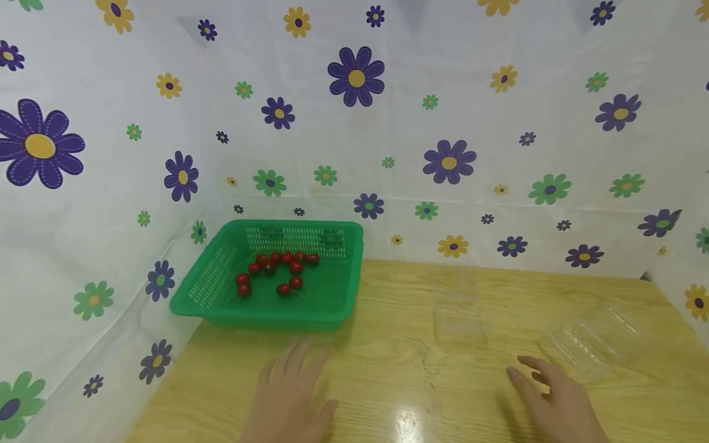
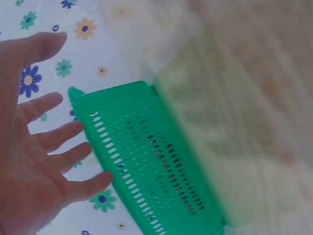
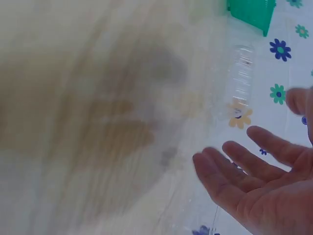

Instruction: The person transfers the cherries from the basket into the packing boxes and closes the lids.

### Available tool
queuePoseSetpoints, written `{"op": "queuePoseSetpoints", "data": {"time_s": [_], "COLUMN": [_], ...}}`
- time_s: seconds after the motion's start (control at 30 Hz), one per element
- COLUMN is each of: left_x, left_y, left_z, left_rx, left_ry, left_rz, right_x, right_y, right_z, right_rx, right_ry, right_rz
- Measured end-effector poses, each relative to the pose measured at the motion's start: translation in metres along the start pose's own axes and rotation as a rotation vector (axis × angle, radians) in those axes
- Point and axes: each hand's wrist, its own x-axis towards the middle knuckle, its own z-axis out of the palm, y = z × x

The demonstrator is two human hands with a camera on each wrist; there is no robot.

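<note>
A green plastic basket [image 1: 266,321] with slotted sides stands at the left of the table, holding several red cherries [image 1: 296,267], some with stems. Just in front of its near rim is my left hand [image 1: 288,394], fingers spread and extended, holding nothing. The left wrist view shows that palm [image 2: 39,171] beside the slotted wall. My right hand [image 1: 556,397] hovers over the right part of the table with loosely bent fingers and nothing in them. Nearest to it lies a clear plastic container [image 1: 598,341]. Another clear container [image 1: 458,317] stands further back, between the hands.
The wooden table [image 1: 382,369] has a glossy surface with a bright reflection near the front. A white sheet [image 1: 410,132] printed with flowers hangs behind it and along both sides, close behind the basket.
</note>
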Motion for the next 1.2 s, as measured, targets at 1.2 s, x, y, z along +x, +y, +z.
{"op": "queuePoseSetpoints", "data": {"time_s": [1.2], "left_x": [0.087], "left_y": [-0.008], "left_z": [0.012], "left_rx": [-0.205], "left_ry": [-0.13], "left_rz": [-0.02], "right_x": [0.09], "right_y": [-0.03], "right_z": [0.003], "right_rx": [0.501], "right_ry": [-0.014], "right_rz": [0.225]}}
